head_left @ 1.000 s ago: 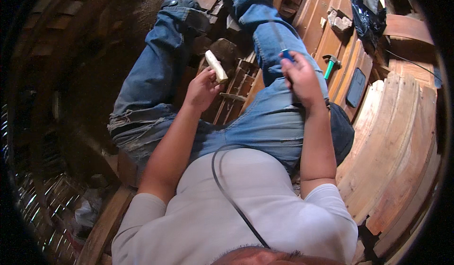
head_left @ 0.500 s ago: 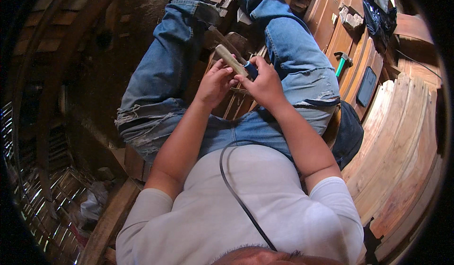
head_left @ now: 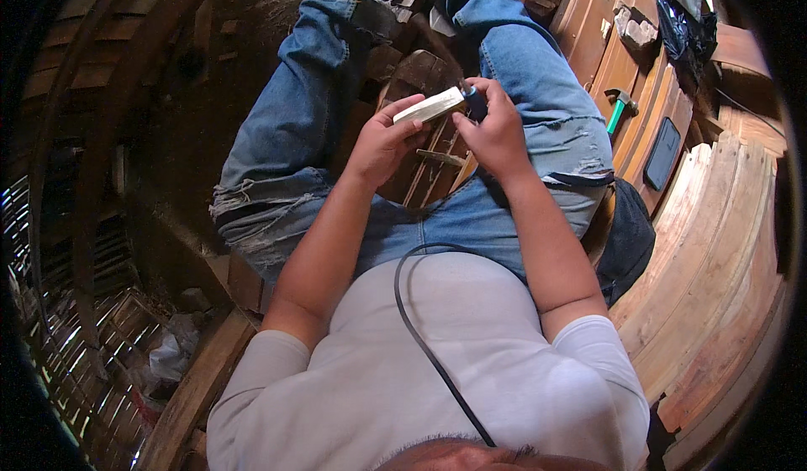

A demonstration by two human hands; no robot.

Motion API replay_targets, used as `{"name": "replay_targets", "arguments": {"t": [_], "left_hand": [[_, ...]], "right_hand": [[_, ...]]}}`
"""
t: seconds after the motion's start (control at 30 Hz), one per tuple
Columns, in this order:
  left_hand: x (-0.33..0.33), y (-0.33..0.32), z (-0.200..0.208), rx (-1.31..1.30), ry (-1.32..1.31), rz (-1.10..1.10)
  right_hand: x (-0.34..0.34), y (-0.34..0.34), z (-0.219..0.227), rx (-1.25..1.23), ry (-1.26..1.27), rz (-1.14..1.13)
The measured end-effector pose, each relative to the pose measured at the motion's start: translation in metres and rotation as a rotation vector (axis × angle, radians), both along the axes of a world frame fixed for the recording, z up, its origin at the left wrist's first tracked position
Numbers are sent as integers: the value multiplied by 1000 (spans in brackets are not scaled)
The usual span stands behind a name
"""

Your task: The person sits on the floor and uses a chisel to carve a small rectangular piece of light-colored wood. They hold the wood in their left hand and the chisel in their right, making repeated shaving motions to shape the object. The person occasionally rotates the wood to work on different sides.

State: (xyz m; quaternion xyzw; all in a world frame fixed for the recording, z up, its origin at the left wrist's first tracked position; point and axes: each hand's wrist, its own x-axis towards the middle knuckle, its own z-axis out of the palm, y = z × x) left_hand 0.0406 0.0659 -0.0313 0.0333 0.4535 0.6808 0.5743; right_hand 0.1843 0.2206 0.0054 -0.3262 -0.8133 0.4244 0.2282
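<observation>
My left hand (head_left: 383,145) grips a short pale wooden block (head_left: 430,107) by its left end, over the space between my thighs. One long face of the block is turned up and catches the light. Closed around a blue-handled tool (head_left: 477,103) is my right hand (head_left: 498,134), close beside the block's right end. A long, narrow blade seems to run from that handle toward my feet, but it is dark and blurred, so its exact kind cannot be told.
To my right, a green-handled hammer (head_left: 620,109) and a dark phone (head_left: 662,154) rest on brown boards. Pale planks (head_left: 689,261) lie nearer me. Farther off are a broken whitish lump (head_left: 635,29) and a black plastic bag (head_left: 677,34). A thin stick (head_left: 440,158) lies below my hands.
The wooden block has turned from slanting steeply to lying nearly crosswise, its bright face now up. My right hand has shifted slightly right and away, and the tool's blade has swung with it.
</observation>
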Motion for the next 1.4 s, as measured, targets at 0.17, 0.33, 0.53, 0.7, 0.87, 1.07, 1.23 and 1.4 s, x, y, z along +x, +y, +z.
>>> {"name": "replay_targets", "arguments": {"t": [0.17, 0.33, 0.53, 0.7, 0.87, 1.07, 1.23, 1.4], "left_hand": [[5, 3, 6, -72, 97, -17], [2, 1, 1, -152, 93, -62], [9, 2, -1, -132, -73, -107], [5, -3, -21, -84, -239, 12], [1, -4, -33, -179, -222, 109], [3, -2, -30, -238, -288, 175], [3, -2, -35, -256, -262, 159], [4, 1, -41, -270, -231, 122]], "right_hand": [[5, 13, -28, -231, -6, -22], [2, 14, -30, -281, 1, -21], [-2, 14, -25, -360, -12, 13], [-1, 12, -44, -521, -82, 22], [10, 1, -33, -747, -222, 122], [33, -18, 18, -496, -420, 242], [53, -28, 41, -632, -481, 305], [59, -27, 44, -695, -487, 278]]}}
